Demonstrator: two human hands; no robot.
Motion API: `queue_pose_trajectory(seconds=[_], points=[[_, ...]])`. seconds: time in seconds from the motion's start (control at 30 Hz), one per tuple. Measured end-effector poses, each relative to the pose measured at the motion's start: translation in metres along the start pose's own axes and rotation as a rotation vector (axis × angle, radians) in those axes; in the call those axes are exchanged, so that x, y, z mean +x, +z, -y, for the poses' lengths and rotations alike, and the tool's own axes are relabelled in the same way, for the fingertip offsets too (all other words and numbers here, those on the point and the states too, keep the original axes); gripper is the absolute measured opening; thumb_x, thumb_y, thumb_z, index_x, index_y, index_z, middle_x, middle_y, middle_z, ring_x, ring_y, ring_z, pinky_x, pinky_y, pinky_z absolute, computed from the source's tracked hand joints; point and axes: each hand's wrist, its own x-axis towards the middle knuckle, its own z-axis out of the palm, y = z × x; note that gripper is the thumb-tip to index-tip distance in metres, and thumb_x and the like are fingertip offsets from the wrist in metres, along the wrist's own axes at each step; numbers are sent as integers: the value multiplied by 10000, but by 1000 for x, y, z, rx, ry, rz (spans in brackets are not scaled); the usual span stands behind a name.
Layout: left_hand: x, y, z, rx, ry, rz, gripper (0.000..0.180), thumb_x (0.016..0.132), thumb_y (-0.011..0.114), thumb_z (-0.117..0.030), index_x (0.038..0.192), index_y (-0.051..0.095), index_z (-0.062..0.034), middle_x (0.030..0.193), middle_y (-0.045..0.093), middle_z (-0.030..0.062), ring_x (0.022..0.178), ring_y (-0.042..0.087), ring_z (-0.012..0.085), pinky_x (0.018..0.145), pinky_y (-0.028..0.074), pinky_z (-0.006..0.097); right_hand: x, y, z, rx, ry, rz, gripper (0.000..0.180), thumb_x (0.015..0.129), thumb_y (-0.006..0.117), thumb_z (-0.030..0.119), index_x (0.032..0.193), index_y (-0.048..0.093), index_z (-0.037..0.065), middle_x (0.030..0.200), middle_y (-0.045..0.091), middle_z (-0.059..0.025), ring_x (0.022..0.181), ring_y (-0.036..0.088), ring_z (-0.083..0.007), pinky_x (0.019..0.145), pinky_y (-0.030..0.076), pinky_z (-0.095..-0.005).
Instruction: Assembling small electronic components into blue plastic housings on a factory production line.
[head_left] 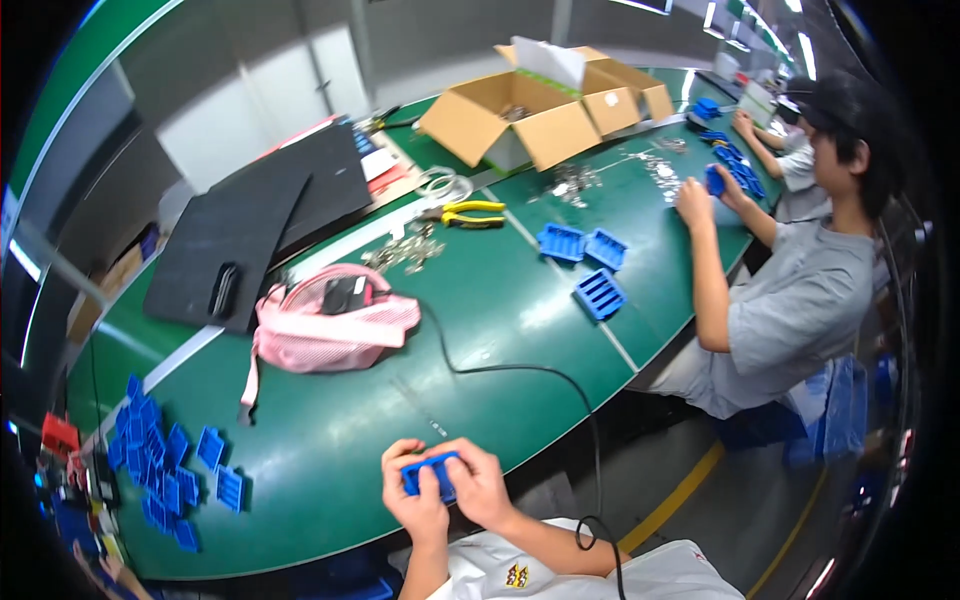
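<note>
Close to the table's front edge, a small blue slotted plastic tray [443, 480] is gripped between both my hands. My left hand [412, 497] closes on its left side, thumb laid over the face. On the other side my right hand [483, 487] presses the tray with its thumb and curled fingers. A few small shiny metal pieces [437, 427] lie on the green table [500, 330] just beyond my fingers. My fingers hide part of the tray, and I cannot make out whether metal sits in its slots.
Many blue trays [155, 460] are heaped at left, with three more [600, 293] right of centre. A pink bag [335, 325] trails a black cable [520, 368]. Beyond lie yellow-handled pliers [470, 213], metal pieces [405, 250] and cardboard boxes [500, 120]. Co-workers [820, 260] sit at right.
</note>
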Motion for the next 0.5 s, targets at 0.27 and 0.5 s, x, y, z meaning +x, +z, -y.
queue_pose_trajectory(seconds=[0.27, 0.5], points=[[-3, 8, -1, -68, 23, -26, 236, 818, 584, -197, 803, 472, 10, 985, 483, 148, 904, 500, 224, 809, 496, 392, 2, -8, -2, 2, 6, 80, 184, 876, 439, 78, 959, 562, -31, 914, 625, -128, 845, 587, -163, 779, 465, -291], [-11, 6, -4, 51, 36, -71, 146, 805, 559, -130, 847, 537, 7, 990, 553, 134, 896, 528, 235, 823, 419, 351, -1, -9, -10, 3, 28, 136, 167, 876, 451, 86, 947, 563, -16, 889, 610, -97, 794, 557, -134, 738, 456, -277]])
